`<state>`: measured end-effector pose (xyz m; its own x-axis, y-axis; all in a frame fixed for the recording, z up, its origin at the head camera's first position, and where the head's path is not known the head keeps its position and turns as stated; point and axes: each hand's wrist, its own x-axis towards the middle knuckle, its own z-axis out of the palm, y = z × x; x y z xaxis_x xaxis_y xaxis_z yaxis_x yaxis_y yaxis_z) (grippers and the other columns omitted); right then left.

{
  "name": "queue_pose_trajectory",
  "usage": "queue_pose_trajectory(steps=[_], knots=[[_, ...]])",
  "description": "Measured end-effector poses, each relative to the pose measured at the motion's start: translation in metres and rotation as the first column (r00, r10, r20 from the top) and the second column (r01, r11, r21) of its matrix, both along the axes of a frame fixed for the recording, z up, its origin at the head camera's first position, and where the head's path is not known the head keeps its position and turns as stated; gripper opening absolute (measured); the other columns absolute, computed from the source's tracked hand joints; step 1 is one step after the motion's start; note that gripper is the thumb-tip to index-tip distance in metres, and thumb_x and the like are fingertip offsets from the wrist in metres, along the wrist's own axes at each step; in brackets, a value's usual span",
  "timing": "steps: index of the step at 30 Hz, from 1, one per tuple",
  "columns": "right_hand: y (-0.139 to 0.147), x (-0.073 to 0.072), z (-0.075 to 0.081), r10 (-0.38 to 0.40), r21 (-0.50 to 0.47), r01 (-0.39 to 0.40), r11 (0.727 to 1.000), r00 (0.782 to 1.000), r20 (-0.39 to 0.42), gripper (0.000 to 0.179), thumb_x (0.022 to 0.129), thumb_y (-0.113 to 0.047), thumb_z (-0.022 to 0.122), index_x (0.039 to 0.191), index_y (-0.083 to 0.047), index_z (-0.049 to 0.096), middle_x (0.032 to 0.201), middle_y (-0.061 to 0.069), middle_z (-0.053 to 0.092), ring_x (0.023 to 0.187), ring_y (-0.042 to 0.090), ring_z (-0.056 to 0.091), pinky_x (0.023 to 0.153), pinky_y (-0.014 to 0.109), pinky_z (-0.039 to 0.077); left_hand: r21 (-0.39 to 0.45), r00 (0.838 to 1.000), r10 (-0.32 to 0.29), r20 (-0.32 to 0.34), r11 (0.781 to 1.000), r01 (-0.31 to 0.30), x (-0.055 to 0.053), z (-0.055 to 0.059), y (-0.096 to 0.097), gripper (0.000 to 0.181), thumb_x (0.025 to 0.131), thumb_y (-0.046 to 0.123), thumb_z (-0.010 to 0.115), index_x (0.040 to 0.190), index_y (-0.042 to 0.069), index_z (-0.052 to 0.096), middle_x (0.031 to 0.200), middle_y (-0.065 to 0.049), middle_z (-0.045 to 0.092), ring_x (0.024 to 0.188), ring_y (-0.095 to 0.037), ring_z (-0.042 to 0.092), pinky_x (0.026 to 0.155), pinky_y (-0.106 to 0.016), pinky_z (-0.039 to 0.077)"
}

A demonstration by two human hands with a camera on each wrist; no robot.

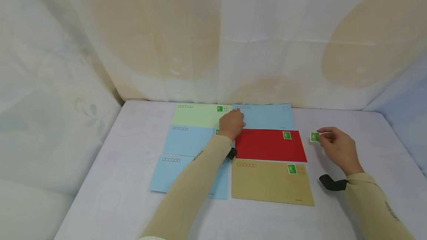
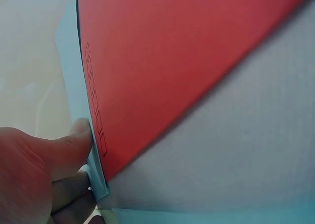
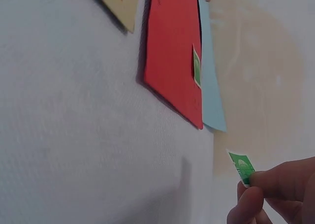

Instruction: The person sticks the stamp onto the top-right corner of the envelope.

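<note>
At the far edge of the table, my left hand [image 1: 231,123] is at the left end of a light blue envelope [image 1: 267,117]. In the left wrist view, its thumb lies on that envelope's edge with the fingers curled at the other side, pinching it. Right of the envelopes, my right hand [image 1: 338,147] holds a small green stamp [image 3: 241,168] with a white border between thumb and fingertips, raised over the table. A red envelope [image 1: 267,145] bearing a green stamp [image 1: 287,135] lies just in front of the blue one.
Several other envelopes lie in two columns: a pale green one [image 1: 197,114] at the back left, blue ones [image 1: 186,140] before it, and a tan one [image 1: 267,184] at front right. The left forearm crosses over the left column. A curtain [image 1: 220,66] hangs behind the table [image 1: 110,180].
</note>
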<state>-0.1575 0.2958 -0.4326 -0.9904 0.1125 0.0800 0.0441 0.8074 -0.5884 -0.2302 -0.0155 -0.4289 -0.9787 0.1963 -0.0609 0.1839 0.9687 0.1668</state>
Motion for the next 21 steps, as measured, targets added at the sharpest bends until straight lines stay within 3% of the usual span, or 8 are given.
queue_pose_trajectory(steps=[15,21], knots=[[-0.014,-0.011,0.001,-0.014,-0.022,0.014,1.0,1.0,-0.016,0.031,0.1,-0.015,0.054,0.123,0.004,0.06,0.109,0.03,0.065,0.083,0.035,0.063,0.056,0.03,0.05,-0.004,1.0,-0.004,-0.008,1.0,0.004,0.001,-0.003,0.0,0.039,0.097,0.031,0.068,0.133,0.015,0.067,0.143,-0.003,0.059,0.116,-0.015,0.064,0.083,-0.032,0.059],[-0.017,-0.017,0.002,0.015,-0.037,-0.015,0.999,1.0,-0.016,0.032,0.101,-0.017,0.054,0.124,0.005,0.06,0.109,0.031,0.065,0.084,0.036,0.063,0.056,0.027,0.049,-0.012,0.999,-0.022,-0.024,1.0,0.022,0.003,-0.001,0.001,0.038,0.097,0.03,0.068,0.131,0.013,0.068,0.139,-0.005,0.062,0.113,-0.014,0.065,0.08,-0.031,0.06]])
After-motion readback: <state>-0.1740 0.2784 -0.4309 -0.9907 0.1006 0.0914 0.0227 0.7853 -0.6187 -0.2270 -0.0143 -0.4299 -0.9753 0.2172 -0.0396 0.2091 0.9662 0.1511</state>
